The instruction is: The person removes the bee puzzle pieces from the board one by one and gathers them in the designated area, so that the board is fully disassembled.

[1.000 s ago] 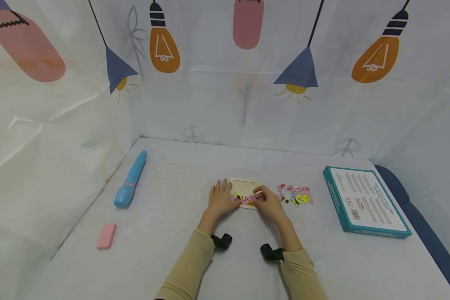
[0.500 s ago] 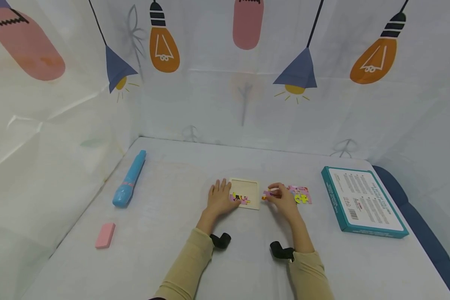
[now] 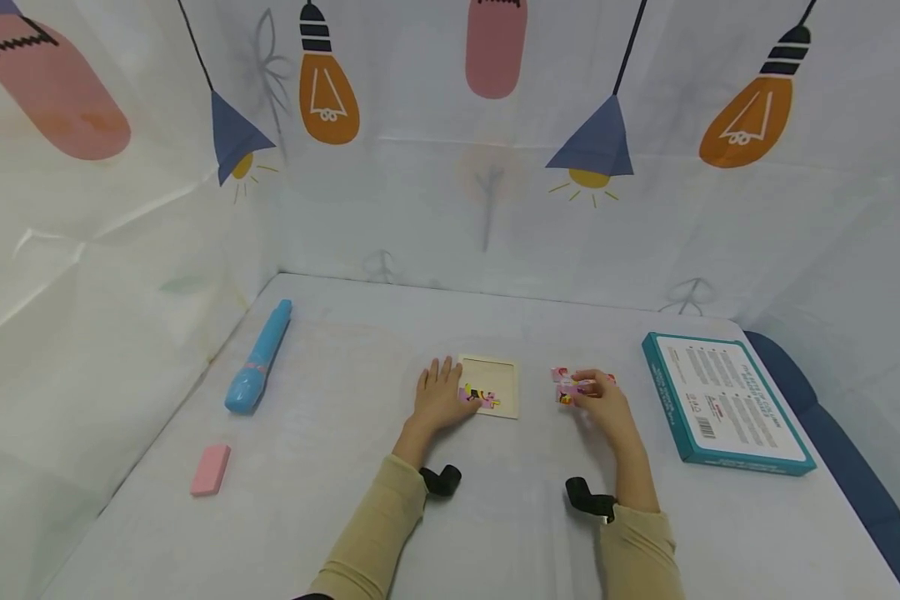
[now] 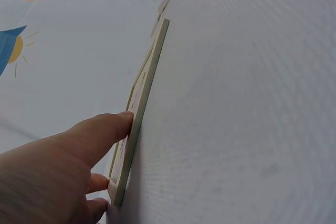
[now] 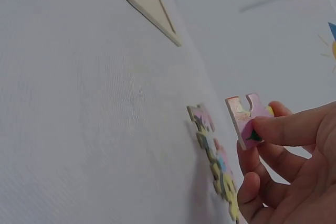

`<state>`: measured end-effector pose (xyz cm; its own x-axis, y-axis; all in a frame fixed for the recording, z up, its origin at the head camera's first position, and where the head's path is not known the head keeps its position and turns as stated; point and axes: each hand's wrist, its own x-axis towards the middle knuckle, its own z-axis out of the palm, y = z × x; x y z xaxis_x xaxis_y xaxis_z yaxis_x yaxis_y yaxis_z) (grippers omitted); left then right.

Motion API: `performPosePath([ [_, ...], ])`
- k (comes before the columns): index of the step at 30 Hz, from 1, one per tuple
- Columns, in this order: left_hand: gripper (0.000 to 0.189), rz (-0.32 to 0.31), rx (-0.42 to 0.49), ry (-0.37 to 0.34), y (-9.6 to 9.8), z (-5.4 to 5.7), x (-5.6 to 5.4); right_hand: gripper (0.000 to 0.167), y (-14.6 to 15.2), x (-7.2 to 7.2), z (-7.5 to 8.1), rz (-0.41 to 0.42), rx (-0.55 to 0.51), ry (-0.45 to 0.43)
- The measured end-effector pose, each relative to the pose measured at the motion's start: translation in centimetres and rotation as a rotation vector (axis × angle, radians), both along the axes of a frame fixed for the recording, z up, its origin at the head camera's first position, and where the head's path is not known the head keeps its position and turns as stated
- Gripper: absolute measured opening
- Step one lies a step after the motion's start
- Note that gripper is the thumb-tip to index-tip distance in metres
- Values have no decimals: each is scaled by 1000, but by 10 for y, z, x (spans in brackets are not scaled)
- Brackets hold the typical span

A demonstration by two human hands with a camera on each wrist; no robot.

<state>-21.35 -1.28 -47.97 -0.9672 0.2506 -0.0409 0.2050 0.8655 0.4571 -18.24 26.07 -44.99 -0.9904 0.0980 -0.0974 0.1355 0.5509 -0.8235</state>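
Observation:
My left hand (image 3: 438, 402) lies with straight fingers along the left side of a small wooden puzzle tray (image 3: 504, 375). Its thumb (image 4: 107, 132) rests on the tray's near part, where a few joined puzzle pieces (image 3: 480, 396) lie in the lower left corner. Off to the right, my right hand (image 3: 606, 408) pinches a pink puzzle piece (image 5: 242, 124) between thumb and fingers, lifted off the table. Loose puzzle pieces (image 5: 214, 150) lie in a cluster below and beyond it, partly hidden by that hand in the head view.
A teal-edged box (image 3: 727, 404) lies at the right, near a dark blue chair (image 3: 817, 417) past the table edge. At the left are a blue microphone-shaped object (image 3: 261, 354) and a pink block (image 3: 211, 470). A white sheet printed with lamps (image 3: 420, 200) hangs behind the table.
My right hand has lifted a puzzle piece from the tray's right side and carried it right, to above the loose pieces. My left hand has stayed on the tray.

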Motion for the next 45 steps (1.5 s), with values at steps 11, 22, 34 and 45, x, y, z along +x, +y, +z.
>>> performPosePath([
  [11, 80, -2, -4, 13, -2, -2, 0, 41, 26, 9, -1, -88, -2, -94],
  [22, 80, -2, -8, 4, -2, 0, 1, 34, 33, 20, -1, -249, -5, -174],
  [34, 80, -5, -1, 5, -2, -1, 0, 31, 34, 21, -6, -321, 119, -153],
  [45, 81, -8, 6, 6, -1, -5, -1, 30, 36, 18, -12, -362, 165, -126],
])
